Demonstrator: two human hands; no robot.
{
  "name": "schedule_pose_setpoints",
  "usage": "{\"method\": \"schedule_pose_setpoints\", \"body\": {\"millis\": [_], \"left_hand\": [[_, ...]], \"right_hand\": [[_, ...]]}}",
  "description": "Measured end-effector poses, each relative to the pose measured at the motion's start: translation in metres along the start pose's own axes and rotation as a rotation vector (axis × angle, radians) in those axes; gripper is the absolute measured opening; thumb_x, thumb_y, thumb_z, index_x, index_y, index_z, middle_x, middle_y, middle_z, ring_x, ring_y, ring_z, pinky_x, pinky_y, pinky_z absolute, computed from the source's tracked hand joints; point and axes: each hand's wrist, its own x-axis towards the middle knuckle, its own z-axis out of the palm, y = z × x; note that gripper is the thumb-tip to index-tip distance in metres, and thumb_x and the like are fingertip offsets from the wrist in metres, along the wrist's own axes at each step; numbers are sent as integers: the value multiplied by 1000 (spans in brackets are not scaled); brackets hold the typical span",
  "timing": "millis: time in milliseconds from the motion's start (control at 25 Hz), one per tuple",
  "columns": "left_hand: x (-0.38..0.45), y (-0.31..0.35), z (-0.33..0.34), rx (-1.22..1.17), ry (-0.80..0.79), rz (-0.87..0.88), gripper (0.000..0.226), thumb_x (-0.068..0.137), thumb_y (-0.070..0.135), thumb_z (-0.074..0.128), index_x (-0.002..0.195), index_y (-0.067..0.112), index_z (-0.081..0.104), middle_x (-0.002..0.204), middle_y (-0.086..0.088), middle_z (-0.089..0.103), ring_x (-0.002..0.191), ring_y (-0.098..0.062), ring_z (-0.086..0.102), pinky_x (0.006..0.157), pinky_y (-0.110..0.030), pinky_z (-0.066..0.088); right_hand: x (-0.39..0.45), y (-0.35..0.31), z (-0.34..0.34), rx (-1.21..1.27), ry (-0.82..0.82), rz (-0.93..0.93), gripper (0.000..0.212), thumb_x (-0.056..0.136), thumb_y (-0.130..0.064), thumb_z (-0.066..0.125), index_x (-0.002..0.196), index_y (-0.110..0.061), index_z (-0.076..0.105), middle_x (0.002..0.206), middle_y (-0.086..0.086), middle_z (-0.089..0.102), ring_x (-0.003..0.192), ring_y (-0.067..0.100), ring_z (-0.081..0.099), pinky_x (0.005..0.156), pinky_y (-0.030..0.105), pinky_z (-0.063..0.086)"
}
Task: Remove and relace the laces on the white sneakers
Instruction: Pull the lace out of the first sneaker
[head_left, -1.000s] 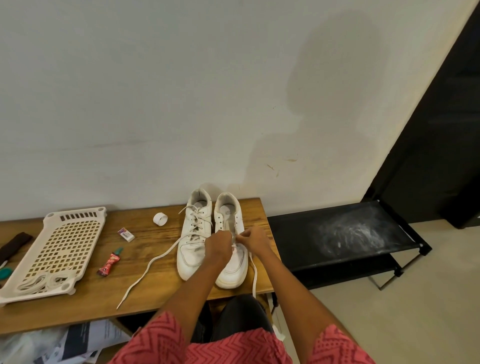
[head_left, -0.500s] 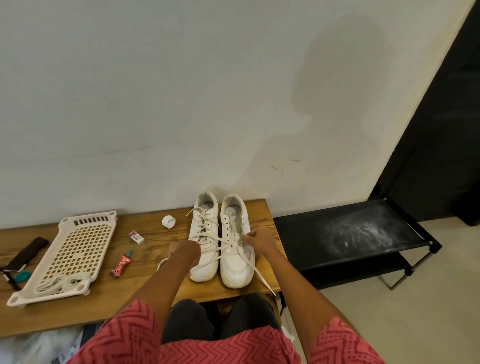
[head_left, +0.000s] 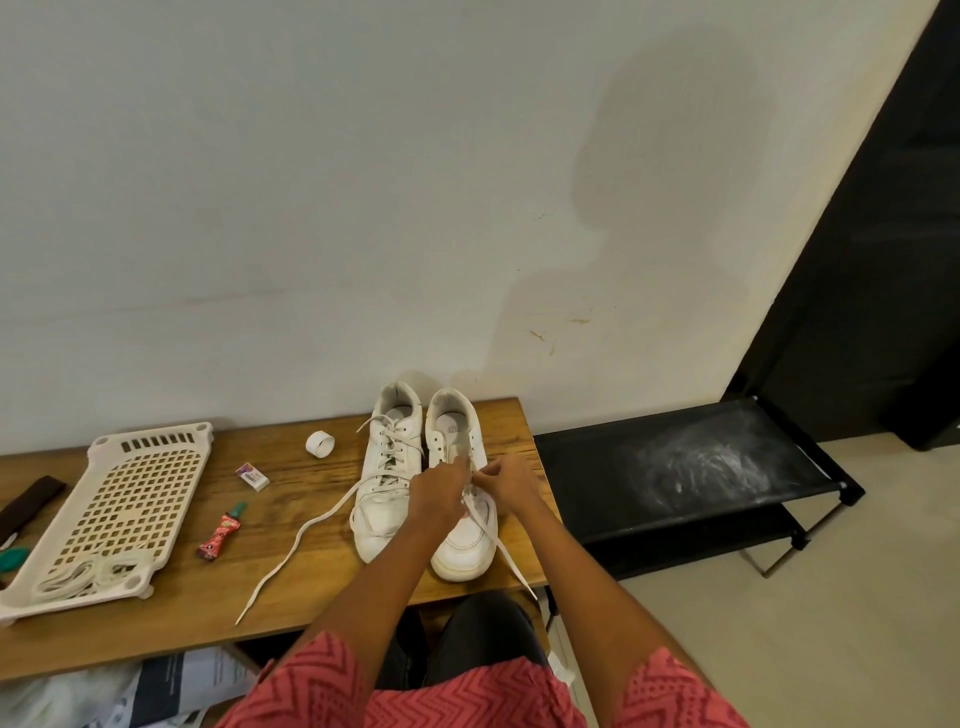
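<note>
Sneakers: 2 white, side by side at the bench's (head_left: 311, 597) right end, heels at the back edge by the wall, toes toward the front edge. Left sneaker (head_left: 387, 467) is laced; 1 loose lace end (head_left: 296, 543) trails from it across the bench toward the front edge. Right sneaker (head_left: 460, 525) has most eyelets bare, tongue exposed. Its lace (head_left: 501, 545) crosses the low eyelets near the toe; 1 end runs down over the toe and hangs past the front edge near the right corner.

Left hand (head_left: 434, 493) is over the gap between the sneakers' midsections, fingers curled, pinching the lace at the right sneaker's eyelets. Right hand (head_left: 511, 480) is at that sneaker's right side, fingers curled, also pinching the lace. The 2 hands nearly touch above the tongue.

Rest of bench: white perforated tray (head_left: 156, 447) toward the left end, tilted, with a coiled white lace (head_left: 91, 571) in its near end. Between tray and sneakers: small box (head_left: 253, 477), red tube with green cap (head_left: 221, 532), white tape ring (head_left: 319, 443) near the back edge. Dark strap (head_left: 26, 504) at the left edge. Black rack (head_left: 675, 467) stands just right of the bench.
</note>
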Motion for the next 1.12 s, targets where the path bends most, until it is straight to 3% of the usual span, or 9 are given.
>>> {"method": "schedule_pose_setpoints", "body": {"millis": [80,200,400,600,840,1000,1040,1120], "left_hand": [[-1,-3,5,-107,77,33,21,90,28,59,107,17,56,102,-1,66,92,-16,62,69,-23,42],[-3,-5,6,-285,118,-16,20,86,34,62,96,18,61,95,0,67,87,-15,61,65,-22,37],[-5,0,14,-323,81,-50,31,84,35,67,110,17,63,105,1,66,97,-15,61,72,-22,42],[-3,5,18,-549,187,-190,13,86,23,64,92,12,66,88,-1,65,78,-13,55,58,-19,37],[6,-7,-7,-713,402,-477,26,92,21,56,113,6,52,100,-13,65,91,-29,62,66,-30,42],[16,-5,-29,-1035,456,-635,35,88,18,57,118,10,39,83,-8,64,74,-31,67,70,-37,53],[15,-1,-29,-1050,444,-592,34,87,17,58,115,12,40,79,-5,64,70,-29,68,70,-38,55],[9,3,-17,-845,364,-370,22,85,15,62,103,14,49,80,-3,66,73,-22,66,65,-31,53]], "right_hand": [[-1,1,0,10,5,4,30,85,-35,67,90,-6,74,87,10,71,70,13,60,69,28,50],[-3,1,-1,41,3,2,25,85,-31,66,89,-7,74,87,11,71,71,14,60,69,29,50],[-4,1,-4,34,-22,-5,29,84,-35,68,88,-8,74,82,8,70,64,9,57,62,24,45],[-6,2,-9,36,-27,-28,24,88,-29,64,92,-7,74,92,13,71,71,14,58,67,27,46],[-6,3,-9,29,-24,-8,24,90,-26,62,98,-7,72,96,9,71,63,6,52,57,16,38],[-4,1,-7,44,-30,26,22,89,-27,63,98,-9,73,95,9,71,60,5,50,59,17,39],[-4,1,-7,46,-32,33,22,88,-27,64,97,-9,73,94,9,71,61,6,50,60,19,40],[-3,2,-6,45,-34,20,25,88,-30,65,96,-8,74,89,8,71,63,8,53,61,22,43]]}}
